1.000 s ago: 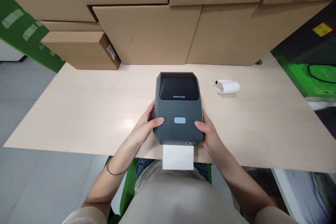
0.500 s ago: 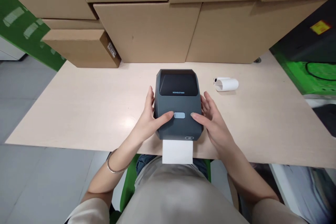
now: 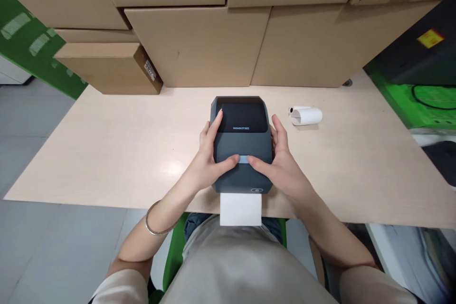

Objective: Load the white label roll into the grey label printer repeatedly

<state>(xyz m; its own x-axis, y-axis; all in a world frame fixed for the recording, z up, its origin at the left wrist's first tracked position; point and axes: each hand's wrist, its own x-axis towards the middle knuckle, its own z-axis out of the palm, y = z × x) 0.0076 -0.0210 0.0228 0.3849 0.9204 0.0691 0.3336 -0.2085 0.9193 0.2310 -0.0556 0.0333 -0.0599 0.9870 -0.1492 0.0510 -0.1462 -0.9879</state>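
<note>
A dark grey label printer [image 3: 242,145] sits on the table, with a black window at the back and a light-blue bar across its top. White label paper [image 3: 240,210] sticks out of its front and past the table edge. My left hand [image 3: 211,161] grips the printer's left side, index finger along the window's edge, thumb on the bar's left end. From the right, my right hand [image 3: 283,164] holds the other side, its thumb on the bar's right end. Some fingers of both hands are hidden beside the printer's body.
A loose curl of white paper [image 3: 307,116] lies right of the printer on the pale table [image 3: 117,152]. Stacked cardboard boxes [image 3: 199,47] line the back, with a flat box [image 3: 103,69] at the left. A black cable [image 3: 432,97] lies on green at far right.
Both thumbs have moved inward onto the blue bar. My left index finger has come up onto the printer's top, beside the window. The printer stays in place; the view has shifted slightly.
</note>
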